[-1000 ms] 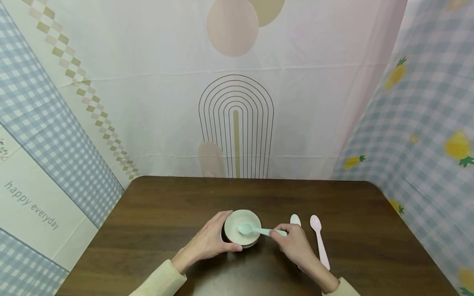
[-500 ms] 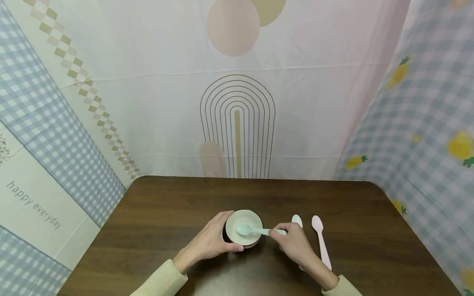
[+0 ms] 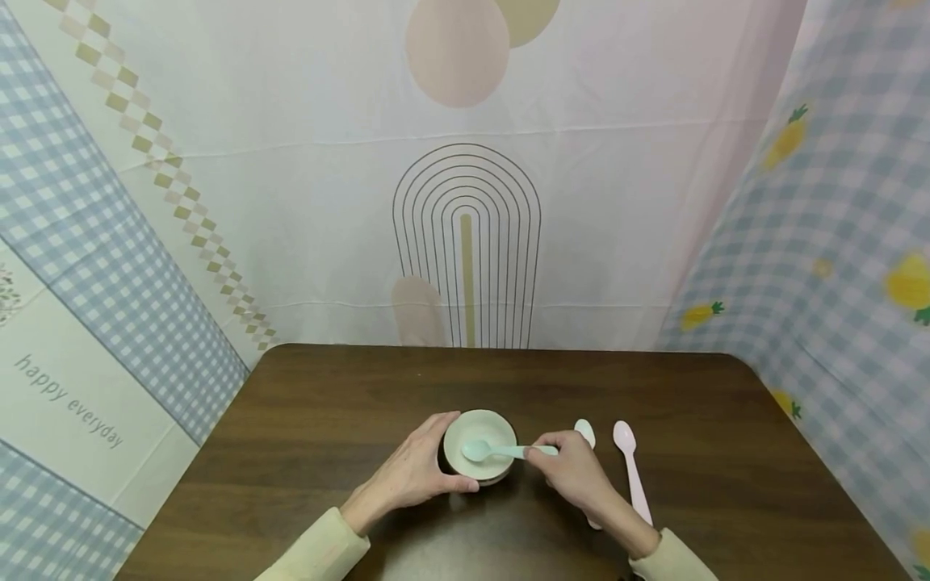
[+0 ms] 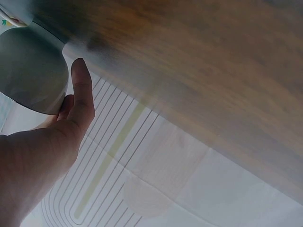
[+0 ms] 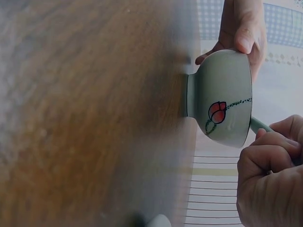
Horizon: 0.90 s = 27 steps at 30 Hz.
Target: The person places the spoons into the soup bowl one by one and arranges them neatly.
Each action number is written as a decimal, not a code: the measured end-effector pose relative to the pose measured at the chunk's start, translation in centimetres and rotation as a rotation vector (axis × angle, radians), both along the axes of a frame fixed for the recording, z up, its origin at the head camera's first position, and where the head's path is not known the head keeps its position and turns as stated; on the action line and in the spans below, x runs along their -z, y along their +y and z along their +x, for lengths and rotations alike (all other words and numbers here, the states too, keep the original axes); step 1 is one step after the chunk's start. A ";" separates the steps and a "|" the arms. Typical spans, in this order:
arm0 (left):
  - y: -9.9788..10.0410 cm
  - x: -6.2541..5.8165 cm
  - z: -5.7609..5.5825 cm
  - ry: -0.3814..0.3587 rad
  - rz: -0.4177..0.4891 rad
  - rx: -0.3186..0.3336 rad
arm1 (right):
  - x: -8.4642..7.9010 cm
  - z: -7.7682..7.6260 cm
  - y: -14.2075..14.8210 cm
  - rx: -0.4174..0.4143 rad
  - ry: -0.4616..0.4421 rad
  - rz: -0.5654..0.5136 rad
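Mint-green, a slender spoon (image 3: 508, 452) is pinched by its handle in the right hand (image 3: 577, 474), its head inside a round, off-white glazed bowl (image 5: 227, 85) painted with a red bud. The left hand (image 3: 417, 464) curls round the bowl, upright on the dark brown wood-grain table (image 3: 327, 452). Near the right hand, partly hidden, lies a white spoon (image 3: 584, 432), beside a pale pink spoon (image 3: 634, 476).

A dark wood-grain desk (image 3: 349, 391) stands before a pale cloth (image 3: 305, 218) printed with concentric arches and circles, between blue-checked fabric (image 3: 80, 181) lettered "happy everyday" at left and fruit-patterned gingham (image 3: 835, 210) at right.
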<state>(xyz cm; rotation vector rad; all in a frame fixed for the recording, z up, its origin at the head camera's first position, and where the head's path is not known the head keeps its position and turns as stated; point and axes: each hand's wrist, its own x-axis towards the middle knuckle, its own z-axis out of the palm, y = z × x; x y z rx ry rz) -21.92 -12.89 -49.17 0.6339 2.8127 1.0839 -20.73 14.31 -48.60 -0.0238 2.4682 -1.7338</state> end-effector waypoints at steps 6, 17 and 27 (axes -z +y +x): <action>0.0 0.0 0.0 -0.003 0.017 -0.004 | 0.0 -0.2 0.0 -0.028 -0.011 -0.014; 0.0 -0.1 0.0 -0.005 0.024 -0.004 | 0.0 -0.6 0.0 -0.072 -0.026 -0.008; 0.0 0.0 0.0 -0.006 0.023 0.000 | -0.3 -1.0 0.1 -0.094 -0.048 0.007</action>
